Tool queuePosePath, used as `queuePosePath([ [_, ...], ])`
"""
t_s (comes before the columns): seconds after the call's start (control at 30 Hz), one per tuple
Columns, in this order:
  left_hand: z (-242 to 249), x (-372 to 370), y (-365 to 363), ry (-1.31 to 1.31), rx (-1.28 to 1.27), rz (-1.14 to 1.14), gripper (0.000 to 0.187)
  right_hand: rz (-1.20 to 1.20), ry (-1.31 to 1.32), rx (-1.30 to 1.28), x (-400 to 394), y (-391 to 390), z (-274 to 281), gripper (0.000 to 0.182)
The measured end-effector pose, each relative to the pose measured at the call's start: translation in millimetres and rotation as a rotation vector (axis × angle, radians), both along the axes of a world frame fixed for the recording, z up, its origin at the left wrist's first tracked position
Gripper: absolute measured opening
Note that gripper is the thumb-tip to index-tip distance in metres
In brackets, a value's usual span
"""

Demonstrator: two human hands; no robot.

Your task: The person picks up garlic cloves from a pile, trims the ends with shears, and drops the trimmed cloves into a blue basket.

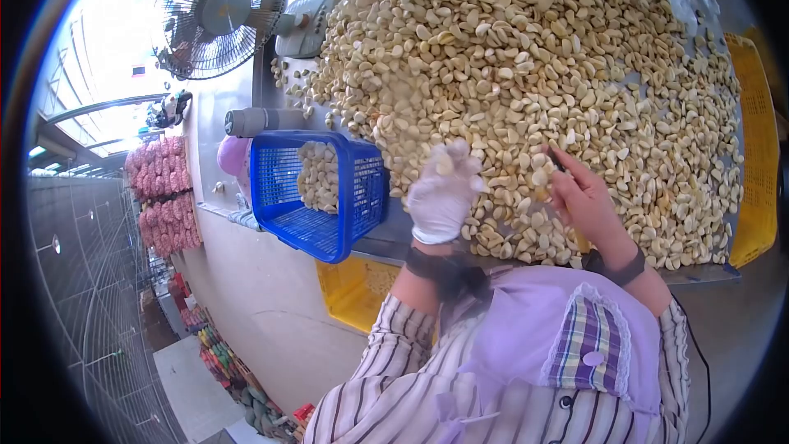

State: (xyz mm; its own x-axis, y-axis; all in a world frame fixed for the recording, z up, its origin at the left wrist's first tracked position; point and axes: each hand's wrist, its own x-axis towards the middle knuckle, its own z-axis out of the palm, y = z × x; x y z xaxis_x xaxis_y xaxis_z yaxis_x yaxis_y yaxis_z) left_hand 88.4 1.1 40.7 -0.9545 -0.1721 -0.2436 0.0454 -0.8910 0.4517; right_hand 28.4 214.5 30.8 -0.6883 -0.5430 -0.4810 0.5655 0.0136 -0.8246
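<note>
A broad pile of pale cloves point(509, 58) covers the metal table point(707, 275) from the top centre of the frame to the right side, reaching down to the table's near edge. At the centre, the left hand point(445, 193), in a white glove, is over the lower left part of the pile, with a single clove point(445, 165) showing against its fingers. The glove is blurred, so I cannot tell whether the fingers are closed on that clove or only bear it. Right of centre, the bare right hand point(582, 197) has its thumb and fingers together on a small dark tool point(555, 158), perhaps a short knife, held just over the cloves. The two hands are apart, with cloves between them.

Left of the gloved hand, a blue basket point(362, 197) lies tilted at the edge of the pile, with a batch of cloves point(318, 177) inside. A grey cylinder point(246, 122) lies just above the basket, and a fan point(223, 10) is at the upper left. Below the basket is a yellow crate point(337, 284); another yellow basket point(752, 156) stands at the far right, beside the table. Pink net bags point(164, 197) are at the left of the frame. A lilac apron point(509, 321) over a striped shirt point(370, 395) fills the bottom centre.
</note>
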Motion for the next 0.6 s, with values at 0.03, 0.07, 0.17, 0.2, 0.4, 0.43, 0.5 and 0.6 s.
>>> queuePosePath([
  [0.03, -7.8, -0.1, -17.7, -0.071, -0.128, 0.046, 0.027, -0.047, -0.04, -0.048, 0.4, 0.8, -0.9, 0.042],
  [0.07, -20.2, -2.8, -40.8, -0.143, -0.254, 0.091, 0.028, -0.058, -0.048, -0.058, 1.3, 0.8, -1.2, 0.041],
  [0.17, -38.4, -23.2, -83.5, -0.702, -2.003, 0.076, 0.033, -0.014, -0.053, -0.068, 0.2, 0.0, 0.3, 0.041],
  [0.2, -51.0, -24.0, -98.4, -0.727, -2.21, 0.027, 0.031, 0.012, -0.048, -0.091, 0.4, -3.0, 1.0, 0.041],
  [0.4, -64.5, -26.8, -116.0, -0.722, -2.37, 0.021, 0.023, -0.05, -0.01, -0.031, 2.3, -1.4, 1.3, 0.041],
  [0.43, -64.5, -28.3, -115.4, -0.73, -2.373, 0.03, 0.023, -0.042, -0.007, -0.037, 2.0, -1.9, -0.9, 0.041],
  [0.5, -64.0, -29.1, -113.9, -0.709, -2.455, -0.017, 0.019, -0.037, 0.012, -0.045, 3.5, -1.5, -4.0, 0.041],
  [0.6, -62.7, -29.7, -115.7, -0.602, -2.417, 0.098, 0.014, 0.006, 0.029, -0.024, 5.7, -3.8, 1.8, 0.041],
])
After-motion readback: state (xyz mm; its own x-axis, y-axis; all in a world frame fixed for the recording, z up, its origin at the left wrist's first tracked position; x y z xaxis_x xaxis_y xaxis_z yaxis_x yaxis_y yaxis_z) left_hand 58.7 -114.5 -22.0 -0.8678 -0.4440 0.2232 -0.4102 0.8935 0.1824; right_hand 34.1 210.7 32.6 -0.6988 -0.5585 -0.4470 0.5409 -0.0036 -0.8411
